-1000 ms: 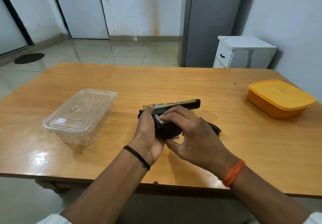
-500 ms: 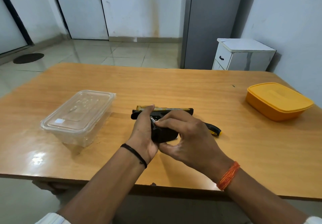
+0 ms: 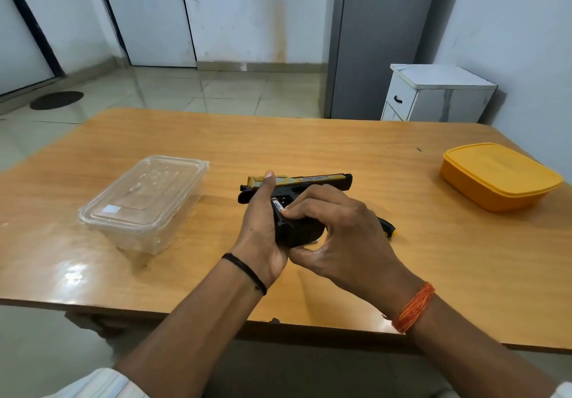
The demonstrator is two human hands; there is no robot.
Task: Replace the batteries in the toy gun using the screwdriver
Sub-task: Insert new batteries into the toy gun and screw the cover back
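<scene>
Sitting at the far left of the wooden table is a clear plastic container with its lid on. Near the middle, the left hand grips the toy gun from its left side, thumb up along the gold slide. The gun's long axis runs left to right, muzzle toward the right, grip toward the person. The right hand curls round the grip from the right, its fingertips pinching a white battery at the open compartment. A screwdriver peeks out behind that hand, lying on the table. An orange lidded box sits far right. Compared with a second ago, the barrel has swung from a rightward upward tilt to nearly level
</scene>
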